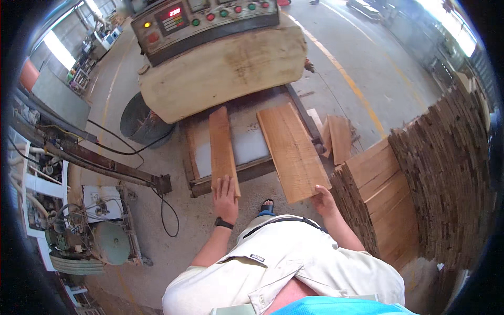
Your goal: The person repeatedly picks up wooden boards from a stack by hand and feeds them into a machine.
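Two wooden boards lie on the metal feed table [247, 142] of a woodworking machine. My left hand [226, 198] presses flat on the near end of the narrow board [222, 144], fingers spread. My right hand [323, 198] grips the near right corner of the wide board [291, 149], which juts past the table's front edge. Both boards point toward the machine's mouth under a worn, wood-coloured hood [226, 68].
A control panel [205, 18] with coloured buttons and a red display tops the machine. Tall stacks of boards [420, 184] stand at my right. A grey bin [139, 123], cables and a motor unit [94, 231] sit at my left. Loose offcuts [338, 136] lie beside the table.
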